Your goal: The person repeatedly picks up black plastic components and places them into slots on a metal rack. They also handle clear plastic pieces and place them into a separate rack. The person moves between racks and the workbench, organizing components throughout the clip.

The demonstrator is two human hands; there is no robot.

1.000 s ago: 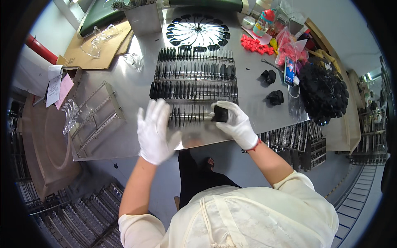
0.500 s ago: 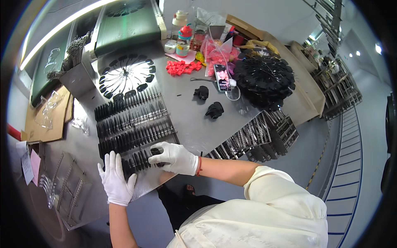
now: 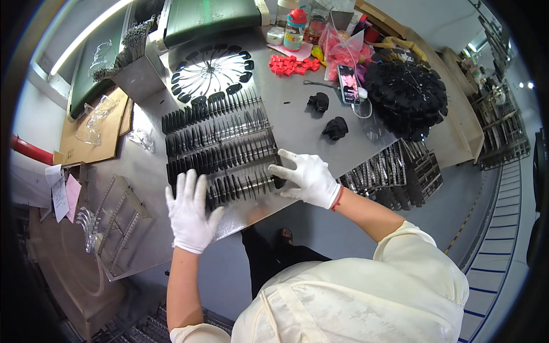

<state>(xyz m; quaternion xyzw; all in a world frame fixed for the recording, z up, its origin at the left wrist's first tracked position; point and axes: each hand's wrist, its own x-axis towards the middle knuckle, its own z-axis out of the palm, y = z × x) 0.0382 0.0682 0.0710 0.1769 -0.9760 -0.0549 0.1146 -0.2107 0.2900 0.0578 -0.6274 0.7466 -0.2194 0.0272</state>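
A metal rack [image 3: 220, 143] on the table carries several rows of thin, dark, lens-shaped pieces standing on edge. My left hand [image 3: 193, 220], in a white glove, lies with fingers stretched over the left end of the nearest row. My right hand [image 3: 311, 180], gloved too, is at that row's right end. Its thumb and a finger are around a black lens-shaped piece [image 3: 279, 182], partly hidden by the glove; another finger reaches out beside the rack. Beyond the rack lies a wheel-like ring of dark pieces on thin wires [image 3: 211, 71].
Two black crumpled items [image 3: 335, 128], a phone [image 3: 347, 84] with a cable, red pieces [image 3: 293, 65] and a bottle [image 3: 295, 30] are on the table. A black pile [image 3: 406, 94] stands at right, more racks [image 3: 377, 177] below it. A metal holder [image 3: 140, 74] with wires is at left.
The whole view has shifted, so the table appears further right and up. My right hand has moved from within the nearest row to its right end. My left hand stays at the left end.
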